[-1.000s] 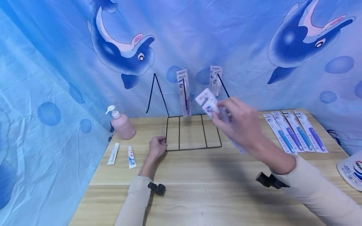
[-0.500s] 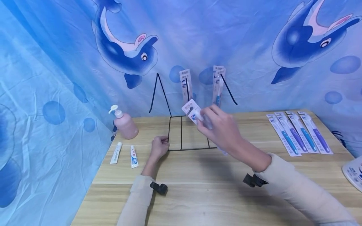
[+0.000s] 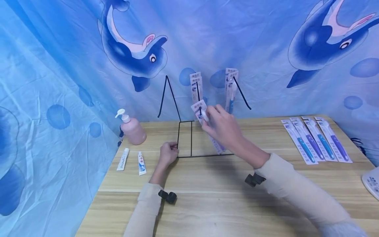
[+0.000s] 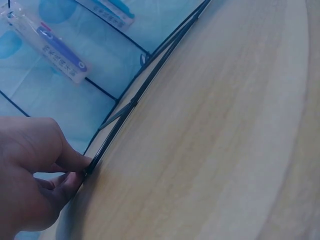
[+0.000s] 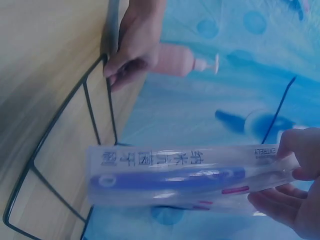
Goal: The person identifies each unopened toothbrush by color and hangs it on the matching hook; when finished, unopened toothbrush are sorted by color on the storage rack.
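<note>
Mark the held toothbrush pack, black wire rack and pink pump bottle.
Held toothbrush pack (image 5: pixel 182 178): right wrist view, on the purple handle.
Black wire rack (image 3: pixel 191 140): head view, on a base bar.
Pink pump bottle (image 3: pixel 134 132): head view, on its body.

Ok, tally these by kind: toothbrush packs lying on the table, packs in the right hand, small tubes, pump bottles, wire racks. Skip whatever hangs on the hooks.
Toothbrush packs lying on the table: 4
Toothbrush pack in the right hand: 1
Small tubes: 2
Pump bottle: 1
Wire rack: 1
Total: 9
</note>
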Available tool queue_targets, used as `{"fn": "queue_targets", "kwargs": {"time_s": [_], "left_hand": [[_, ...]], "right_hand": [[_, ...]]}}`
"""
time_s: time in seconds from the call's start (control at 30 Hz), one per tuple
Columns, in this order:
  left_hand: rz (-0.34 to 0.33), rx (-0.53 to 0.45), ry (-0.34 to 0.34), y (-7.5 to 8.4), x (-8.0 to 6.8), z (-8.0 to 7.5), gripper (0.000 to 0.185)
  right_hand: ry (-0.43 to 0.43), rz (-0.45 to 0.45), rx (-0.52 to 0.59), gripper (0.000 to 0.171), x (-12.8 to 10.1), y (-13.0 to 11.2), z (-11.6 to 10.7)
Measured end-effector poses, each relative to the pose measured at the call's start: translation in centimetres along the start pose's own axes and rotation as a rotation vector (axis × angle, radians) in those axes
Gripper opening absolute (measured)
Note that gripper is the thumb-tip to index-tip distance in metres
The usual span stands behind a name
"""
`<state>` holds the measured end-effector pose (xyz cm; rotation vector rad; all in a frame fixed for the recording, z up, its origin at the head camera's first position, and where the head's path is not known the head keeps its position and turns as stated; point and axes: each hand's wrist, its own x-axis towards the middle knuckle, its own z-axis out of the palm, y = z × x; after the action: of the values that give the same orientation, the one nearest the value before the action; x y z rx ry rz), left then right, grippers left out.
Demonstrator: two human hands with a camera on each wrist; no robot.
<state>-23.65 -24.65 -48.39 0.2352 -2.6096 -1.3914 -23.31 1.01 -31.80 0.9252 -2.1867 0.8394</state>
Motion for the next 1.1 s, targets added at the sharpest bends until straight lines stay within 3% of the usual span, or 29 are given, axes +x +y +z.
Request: {"fn": "queue_targets", "kwargs": {"time_s": [0.2, 0.4, 0.5, 0.77, 0.97, 1.1], "left_hand": [[-0.014, -0.005, 0.005, 0.1, 0.1, -0.1, 0.035], [-0.015, 0.001, 0.005, -0.1, 0.1, 0.0, 0.034], [-0.019, -0.003, 0.004, -0.2, 0.1, 0.2, 0.034], [-0.017, -0.004, -0.002, -0.2, -0.1, 0.2, 0.034], [-0.025, -0.014, -0.006, 0.1, -0.2, 0.3, 0.034], [-0.022, -0.004, -0.008, 0.3, 0.1, 0.2, 0.035]], "right_hand": [[-0.024, 0.132, 0.061, 0.024, 2.7, 1.7, 2.4], [0.034, 0.180, 0.087, 0.020, 5.1, 3.6, 5.0], [0.024, 0.215, 0.074, 0.021, 6.0, 4.1, 5.7], [-0.045, 0.306, 0.047, 0.026, 8.5, 4.7, 6.2], [-0.040, 0.338, 0.079, 0.022, 8.2, 5.1, 6.2], [-0.106, 0.384, -0.007, 0.029, 7.8, 5.3, 5.4]]}}
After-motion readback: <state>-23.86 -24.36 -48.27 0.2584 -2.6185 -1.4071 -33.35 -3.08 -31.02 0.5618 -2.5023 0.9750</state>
